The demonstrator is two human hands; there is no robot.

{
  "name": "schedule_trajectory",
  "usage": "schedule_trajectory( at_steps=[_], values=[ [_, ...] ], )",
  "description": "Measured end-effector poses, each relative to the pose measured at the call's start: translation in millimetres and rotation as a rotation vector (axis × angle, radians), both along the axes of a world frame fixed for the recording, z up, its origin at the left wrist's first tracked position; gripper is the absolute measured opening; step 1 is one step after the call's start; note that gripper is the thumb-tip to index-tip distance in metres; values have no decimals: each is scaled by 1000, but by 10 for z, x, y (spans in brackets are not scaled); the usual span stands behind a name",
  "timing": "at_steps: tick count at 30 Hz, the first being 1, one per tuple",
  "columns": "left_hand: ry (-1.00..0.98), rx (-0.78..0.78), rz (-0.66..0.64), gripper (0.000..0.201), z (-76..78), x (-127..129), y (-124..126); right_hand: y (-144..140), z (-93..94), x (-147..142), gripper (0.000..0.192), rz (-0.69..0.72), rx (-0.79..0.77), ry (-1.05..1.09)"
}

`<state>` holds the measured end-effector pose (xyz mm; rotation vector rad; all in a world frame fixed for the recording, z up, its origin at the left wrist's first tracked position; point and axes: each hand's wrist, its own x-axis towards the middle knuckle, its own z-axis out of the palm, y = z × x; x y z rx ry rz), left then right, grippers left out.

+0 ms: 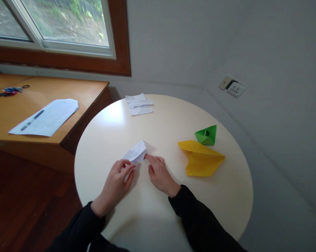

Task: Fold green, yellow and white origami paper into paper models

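Note:
A small folded white paper lies near the middle of a round cream table. My left hand pinches its near left corner between thumb and fingers. My right hand presses a fingertip on the paper's right edge, the other fingers curled on the table. Both arms wear dark sleeves.
A yellow folded paper and a green origami boat sit to the right. White paper scraps lie at the far edge. A wooden desk on the left holds a white sheet, a pen and scissors. A wall socket sits on the right wall.

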<state>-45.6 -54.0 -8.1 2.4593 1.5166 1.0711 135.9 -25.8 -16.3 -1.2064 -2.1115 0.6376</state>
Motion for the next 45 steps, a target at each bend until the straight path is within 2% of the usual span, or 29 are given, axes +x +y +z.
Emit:
schedule_trajectory(
  at_steps=[5, 7, 11, 14, 17, 22, 26, 28, 31, 35, 41, 45],
  values=[
    [-25, 73, 141, 11, 72, -32, 71, -6, 9, -16, 53, 2, 11, -32],
    [-57, 98, 176, 15, 107, -60, 143, 10, 20, -20, 50, -15, -6, -24],
    [-39, -5, 99, 40, 102, -119, 344, 49, 43, -24, 42, -61, -52, 6],
    [-47, -164, 48, 28, 42, -134, 458, 63, 41, -8, 43, -95, -101, 113],
    [-150, -255, 11, 22, 13, -117, 490, 68, 16, 23, 45, -110, -197, 296],
    [-276, -298, -64, 22, 55, -71, 435, 93, -30, 26, 70, -126, -315, 591],
    [-228, -246, -97, 23, 42, -61, 395, 99, -13, 16, 78, -131, -325, 705],
    [-185, -175, -96, 23, 35, -62, 384, 89, 28, 31, 72, -126, -286, 681],
    [-130, -81, -150, 23, 65, -65, 366, 69, 114, 72, 49, -91, -208, 583],
    [-70, -59, -205, 22, 128, -85, 319, 57, 192, 120, 28, -65, -122, 477],
    [-60, -166, -150, 42, 95, -128, 253, 43, 185, 143, 15, -86, -115, 409],
    [-68, -176, -161, 40, 64, -128, 246, 42, 159, 154, 16, -85, -155, 385]
  ],
)
